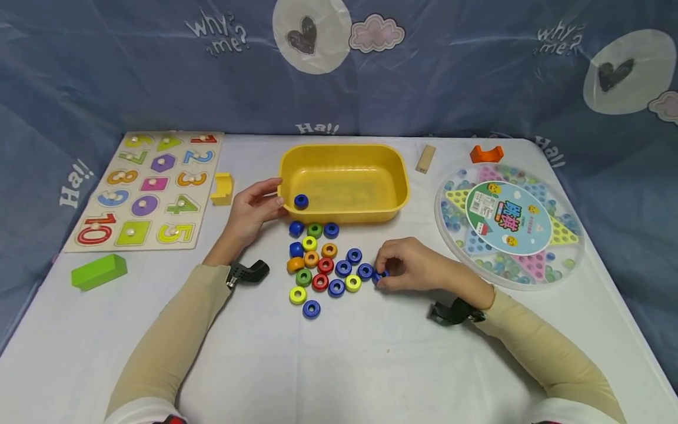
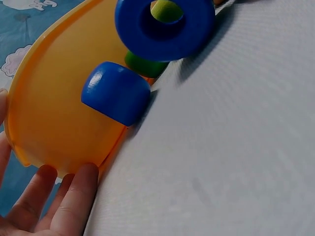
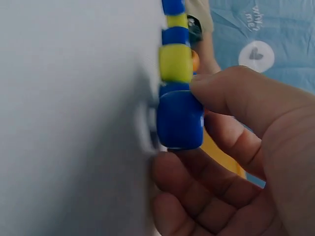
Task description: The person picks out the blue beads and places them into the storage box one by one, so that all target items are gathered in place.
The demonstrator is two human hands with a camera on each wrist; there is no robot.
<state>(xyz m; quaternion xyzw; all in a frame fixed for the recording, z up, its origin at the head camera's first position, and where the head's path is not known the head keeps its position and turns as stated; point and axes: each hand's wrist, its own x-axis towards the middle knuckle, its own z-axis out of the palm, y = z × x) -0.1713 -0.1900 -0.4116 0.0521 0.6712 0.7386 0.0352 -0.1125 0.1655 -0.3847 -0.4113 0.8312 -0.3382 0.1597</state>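
Loose beads (image 1: 320, 288), eighteen, lay before the tray (image 1: 349, 182): eight blue, three yellow, three orange, two red, two green. Right hand (image 1: 410, 265): before the tray's right end, thumb and fingers pinching one held bead (image 3: 180, 120), blue, its curved side plain only in the right wrist view. Left hand (image 1: 251, 212): at the tray's left end, fingers slightly spread, tips touching it. Inner bead (image 1: 301, 206): one, blue, in the tray's near left corner, shown by the head view alone.

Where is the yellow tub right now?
In the head view, the yellow tub sits just above center, beyond the loose beads, with the left hand touching its left end.
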